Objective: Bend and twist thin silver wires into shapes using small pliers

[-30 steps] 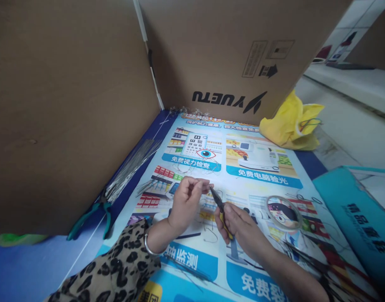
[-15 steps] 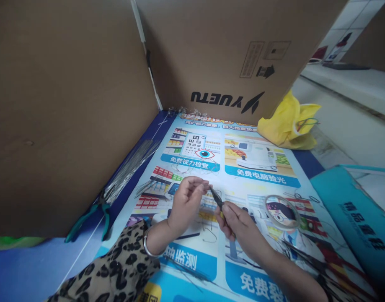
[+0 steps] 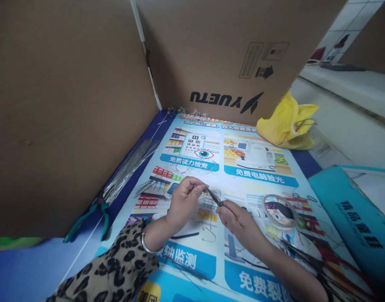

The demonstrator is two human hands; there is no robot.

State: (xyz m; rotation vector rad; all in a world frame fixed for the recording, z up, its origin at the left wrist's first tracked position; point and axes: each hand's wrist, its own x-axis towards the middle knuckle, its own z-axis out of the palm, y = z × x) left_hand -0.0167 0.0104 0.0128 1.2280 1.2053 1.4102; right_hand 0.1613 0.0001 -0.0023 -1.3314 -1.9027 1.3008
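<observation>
Blue counter beneath a poster; above the poster, the right hand, grip clamped on pliers, has turned them flatter, seemingly working at the left hand, fingertips pinched together, contents unclear.

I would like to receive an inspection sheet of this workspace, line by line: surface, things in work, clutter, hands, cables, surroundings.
Surface: blue table, with a printed poster over it.
Things in work: dark pliers.
Clutter: wire bundle and green-handled pliers at left; roll of tape, yellow bag and blue box at right.
Hands: right hand grips the dark pliers; left hand pinches near their tip, any held piece too small to tell.
Cables: nothing seen.
Surroundings: brown cardboard stands at left and behind; pale ledge at far right.
</observation>
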